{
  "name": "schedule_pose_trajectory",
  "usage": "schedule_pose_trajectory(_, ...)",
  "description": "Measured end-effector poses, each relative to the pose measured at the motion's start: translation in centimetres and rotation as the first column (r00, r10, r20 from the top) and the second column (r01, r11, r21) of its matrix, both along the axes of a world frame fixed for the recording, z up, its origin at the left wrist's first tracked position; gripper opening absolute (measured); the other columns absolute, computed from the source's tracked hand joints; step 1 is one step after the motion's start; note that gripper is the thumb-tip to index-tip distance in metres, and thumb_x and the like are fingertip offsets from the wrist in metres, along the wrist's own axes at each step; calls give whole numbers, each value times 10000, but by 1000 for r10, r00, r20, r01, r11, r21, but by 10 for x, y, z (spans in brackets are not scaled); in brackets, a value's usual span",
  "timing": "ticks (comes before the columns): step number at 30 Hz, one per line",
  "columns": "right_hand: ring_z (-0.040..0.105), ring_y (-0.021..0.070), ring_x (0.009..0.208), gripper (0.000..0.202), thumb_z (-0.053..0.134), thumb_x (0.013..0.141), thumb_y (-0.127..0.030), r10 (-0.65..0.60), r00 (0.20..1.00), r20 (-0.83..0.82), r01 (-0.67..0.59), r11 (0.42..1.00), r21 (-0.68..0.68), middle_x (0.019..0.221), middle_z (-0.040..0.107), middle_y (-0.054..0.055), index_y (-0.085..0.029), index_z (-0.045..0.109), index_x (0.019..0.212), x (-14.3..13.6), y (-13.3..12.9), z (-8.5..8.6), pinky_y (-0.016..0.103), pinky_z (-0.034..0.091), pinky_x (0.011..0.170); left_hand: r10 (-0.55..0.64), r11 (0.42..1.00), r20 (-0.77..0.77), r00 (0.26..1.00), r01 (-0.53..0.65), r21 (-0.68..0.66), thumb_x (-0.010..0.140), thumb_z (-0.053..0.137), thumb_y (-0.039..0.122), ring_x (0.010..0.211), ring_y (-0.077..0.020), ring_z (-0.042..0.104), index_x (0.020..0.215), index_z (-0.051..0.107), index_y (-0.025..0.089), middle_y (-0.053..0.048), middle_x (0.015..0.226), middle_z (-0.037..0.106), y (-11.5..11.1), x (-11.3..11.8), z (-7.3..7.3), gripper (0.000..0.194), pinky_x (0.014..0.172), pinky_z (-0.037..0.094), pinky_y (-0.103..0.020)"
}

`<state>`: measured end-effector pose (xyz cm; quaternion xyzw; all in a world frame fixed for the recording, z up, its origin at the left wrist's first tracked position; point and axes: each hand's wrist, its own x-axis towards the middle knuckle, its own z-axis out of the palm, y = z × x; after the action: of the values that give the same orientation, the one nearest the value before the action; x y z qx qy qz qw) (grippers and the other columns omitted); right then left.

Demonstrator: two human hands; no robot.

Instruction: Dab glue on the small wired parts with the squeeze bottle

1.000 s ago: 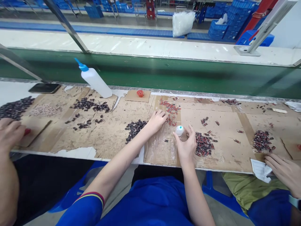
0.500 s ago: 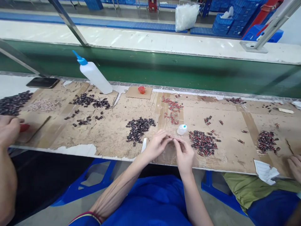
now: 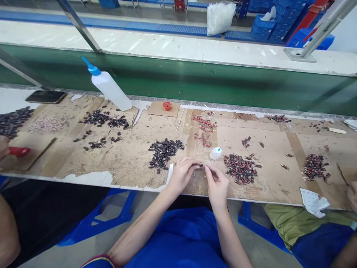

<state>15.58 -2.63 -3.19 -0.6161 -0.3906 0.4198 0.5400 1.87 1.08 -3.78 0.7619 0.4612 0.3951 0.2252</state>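
A small black part (image 3: 201, 165) sits between the fingertips of the left hand (image 3: 182, 174), its grip closed on it above the cardboard-covered surface (image 3: 134, 149). The right hand (image 3: 218, 183) pinches a tiny red piece (image 3: 205, 166) just beside it. Beyond is a small squeeze bottle (image 3: 215, 153), with a black pile (image 3: 164, 152) left and a red-and-black pile (image 3: 241, 170) right. Farther out, a red cup (image 3: 166, 106) rests on cardboard.

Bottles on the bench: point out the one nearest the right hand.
The small bottle, just beyond the right hand. The large bottle, with a long blue nozzle, is well off to the left.
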Motion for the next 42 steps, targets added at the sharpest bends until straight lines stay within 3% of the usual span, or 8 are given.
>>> schedule_pose_trajectory(7,706,192,697,346,723,723,-497,5,983,-181,-11,999,-30,798,746,63,-161,713,804,-4,0,8,366,621,710,7,999,58,998,-9,43,938,530,212,786,-173,656,896,671,196,-40,822,734,-8,2,12,148,746,514,-311)
schedule_pose_trajectory(11,714,195,709,307,732,728,-460,32,985,-169,-33,999,-3,773,749,56,-165,724,813,-4,-1,12,370,610,760,-8,998,86,996,4,56,932,538,192,773,-167,656,880,663,190,-40,811,732,-9,1,19,136,728,528,-297)
schedule_pose_trajectory(18,725,229,851,266,702,768,-402,30,995,-100,-28,999,26,921,763,89,-173,754,894,-6,-7,18,390,588,843,-18,991,86,996,6,130,928,538,164,716,-158,630,872,652,179,-39,774,717,-10,3,29,128,675,532,-281)
schedule_pose_trajectory(25,727,222,815,196,726,732,-337,41,992,-116,-39,999,22,870,772,69,-189,773,852,-2,-5,26,373,599,793,-54,987,143,988,31,156,915,540,120,752,-166,627,892,661,181,-46,791,719,-11,3,31,137,688,535,-288)
schedule_pose_trajectory(28,720,213,788,162,730,724,-311,25,994,-111,-18,998,58,840,768,65,-190,774,822,-1,-5,27,363,598,768,-57,996,201,978,41,80,885,585,115,762,-167,640,880,677,181,-50,806,730,-13,3,32,113,710,544,-289)
schedule_pose_trajectory(31,707,200,783,133,714,750,-286,16,998,-66,-8,993,115,838,758,67,-196,773,827,-1,-5,28,342,591,738,-8,993,282,959,41,-111,854,627,135,791,-173,667,862,704,188,-49,817,745,-15,3,36,93,746,556,-289)
schedule_pose_trajectory(35,699,191,786,121,697,775,-265,38,999,-8,-36,987,155,836,748,66,-204,772,847,2,-7,26,329,583,738,87,931,353,932,49,-361,827,652,195,834,-187,700,858,739,191,-53,862,762,-19,5,41,92,803,566,-305)
schedule_pose_trajectory(42,707,191,756,226,733,744,-313,14,999,-51,-8,993,122,816,747,67,-185,750,929,4,-8,20,353,594,770,114,906,331,937,39,-421,794,637,200,832,-183,688,834,714,174,-51,843,746,-20,8,44,91,816,551,-305)
